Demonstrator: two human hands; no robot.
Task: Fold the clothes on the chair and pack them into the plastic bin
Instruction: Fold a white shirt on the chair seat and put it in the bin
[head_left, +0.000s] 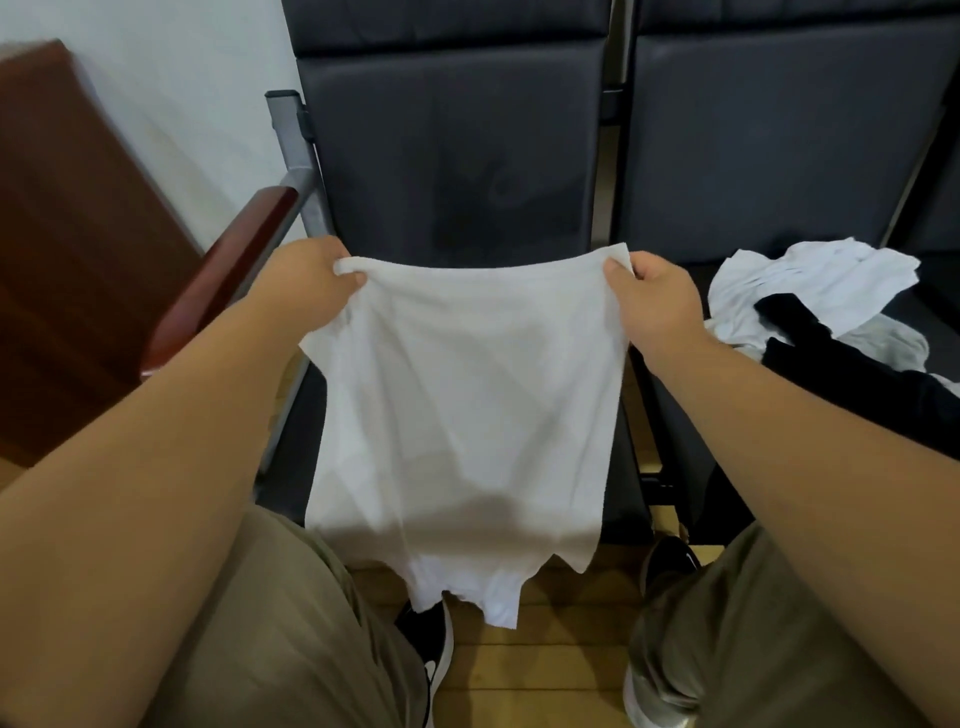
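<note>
Dark padded chair (457, 156) right in front of me, with a white shirt (467, 405) held up over its seat, hanging down toward the floor. The clothes pile (831, 301) sits on the next seat to my right. My left hand (306, 283) and right hand (654, 301) each pinch a top corner of the shirt.

Head view looks steeply down, close, onto the chair (457, 171).

You're in a waiting hall: linked dark grey padded seats (452, 156) across the top, reddish wooden armrest (223, 270) at left.
</note>
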